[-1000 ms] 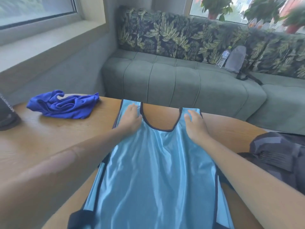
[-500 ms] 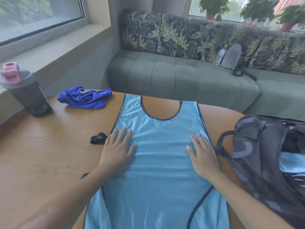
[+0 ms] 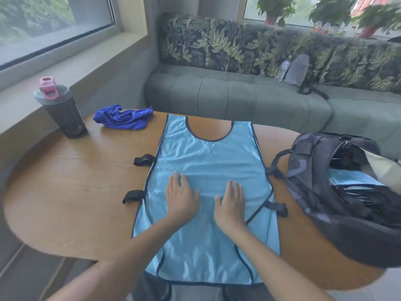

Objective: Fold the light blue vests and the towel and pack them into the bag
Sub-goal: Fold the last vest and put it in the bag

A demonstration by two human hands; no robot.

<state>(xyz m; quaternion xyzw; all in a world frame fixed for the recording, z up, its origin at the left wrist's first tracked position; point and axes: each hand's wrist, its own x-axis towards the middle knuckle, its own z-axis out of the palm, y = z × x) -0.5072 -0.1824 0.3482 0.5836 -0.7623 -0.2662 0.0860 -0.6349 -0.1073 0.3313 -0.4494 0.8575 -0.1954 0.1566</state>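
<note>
Pressing flat on vest [image 3: 208, 161], left hand [image 3: 181, 197], right hand [image 3: 230, 203] spread, bag [image 3: 325, 192] right, towel [image 3: 123, 118], shaker bottle [image 3: 63, 111] left

Lighting: bright, even daylight from the window [image 3: 54, 25] at upper left and a second window [image 3: 288, 7] behind the sofa [image 3: 238, 92]; shadows soft and faint, with pale sheen patches on the light blue vest [image 3: 208, 161] and a dull reflection on the tabletop [image 3: 76, 192]. Image quality: wide-angle bending of the window frame and tabletop rim toward the edges; motion smear on the potted plants [image 3: 368, 16] at upper right, the bag [image 3: 325, 192] and both forearms; centre of the vest moderately sharp.
</note>
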